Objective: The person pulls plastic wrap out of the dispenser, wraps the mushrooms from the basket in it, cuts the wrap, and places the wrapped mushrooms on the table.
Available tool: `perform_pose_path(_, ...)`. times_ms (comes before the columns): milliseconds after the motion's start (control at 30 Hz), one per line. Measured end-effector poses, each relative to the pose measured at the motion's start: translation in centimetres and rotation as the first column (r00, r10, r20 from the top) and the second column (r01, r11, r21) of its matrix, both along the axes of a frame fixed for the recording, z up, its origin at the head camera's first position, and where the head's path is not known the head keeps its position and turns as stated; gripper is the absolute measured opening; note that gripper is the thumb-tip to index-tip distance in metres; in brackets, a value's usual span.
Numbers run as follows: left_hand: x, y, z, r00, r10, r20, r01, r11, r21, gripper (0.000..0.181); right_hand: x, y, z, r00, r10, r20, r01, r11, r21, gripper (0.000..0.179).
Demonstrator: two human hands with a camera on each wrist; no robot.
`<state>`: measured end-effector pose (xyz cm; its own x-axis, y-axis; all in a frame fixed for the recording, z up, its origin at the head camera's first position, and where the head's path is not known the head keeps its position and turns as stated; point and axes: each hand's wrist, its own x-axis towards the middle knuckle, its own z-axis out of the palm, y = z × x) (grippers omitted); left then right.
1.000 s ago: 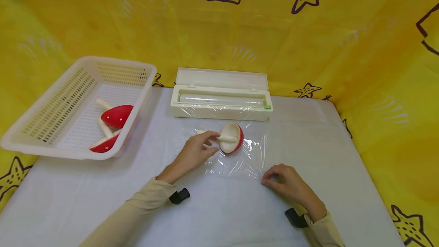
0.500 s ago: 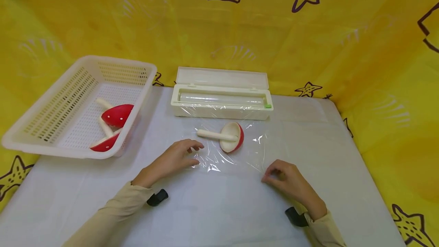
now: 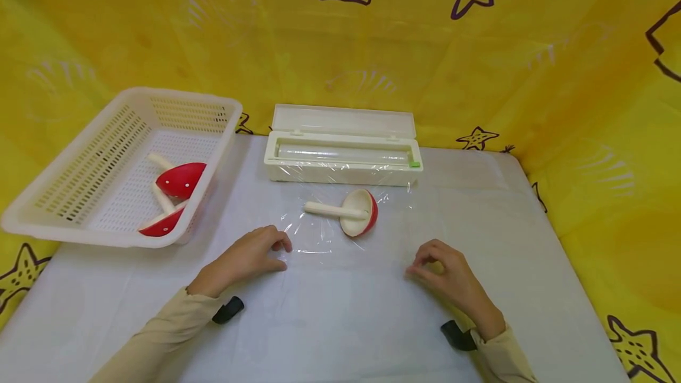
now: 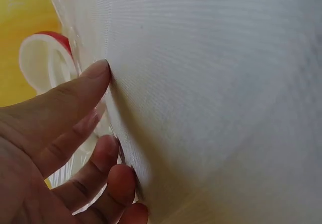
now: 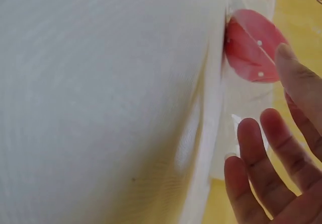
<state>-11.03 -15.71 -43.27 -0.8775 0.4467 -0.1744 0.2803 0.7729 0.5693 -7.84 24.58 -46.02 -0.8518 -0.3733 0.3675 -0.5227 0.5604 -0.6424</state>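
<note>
A toy mushroom (image 3: 348,213) with a red cap and a white stem lies on its side on a sheet of clear cling film (image 3: 319,247). The stem points left and the hollow of the cap faces it. My left hand (image 3: 245,259) hovers by the film's front left corner, its thumb and fingers apart. In the left wrist view its fingertips (image 4: 103,68) are right at the film's edge. At the front right corner, my right hand (image 3: 452,279) pinches the film between thumb and index finger. The right wrist view shows the red cap (image 5: 254,48) through raised film.
Behind the mushroom stands a cream cling film dispenser (image 3: 340,175), lid up, with a roll (image 3: 343,154) inside and the sheet drawn out over its front. A white plastic basket (image 3: 74,236) at the left holds red toy mushrooms (image 3: 181,180). A yellow patterned curtain (image 3: 340,46) encloses the table.
My left hand has let go of the mushroom's stem and moved left and toward me, to the film's left corner. My right hand keeps its pinch and has risen slightly.
</note>
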Motion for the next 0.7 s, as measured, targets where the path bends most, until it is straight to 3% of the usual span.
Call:
perform_pose_path(200, -0.1, -0.2, 0.1, 0.999, -0.026, -0.027, 0.025, 1.0, -0.007, 0.011, -0.1, -0.2, 0.2, 1.0, -0.029, -0.009, 0.029, 1.0, 0.001, 0.031)
perform_pose_path(467, -0.2, -0.1, 1.5, 0.996, 0.028, -0.085, -0.028, 1.0, 0.006, 0.002, -0.4, -0.4, 0.5, 0.995, -0.084, -0.044, 0.085, 0.996, 0.025, 0.024)
perform_pose_path(700, -1.0, 0.0, 2.6, 0.983, 0.085, -0.166, -0.074, 0.995, 0.074, 0.002, -1.4, -0.7, 1.4, 0.989, -0.054, -0.138, 0.054, 0.999, -0.004, 0.027)
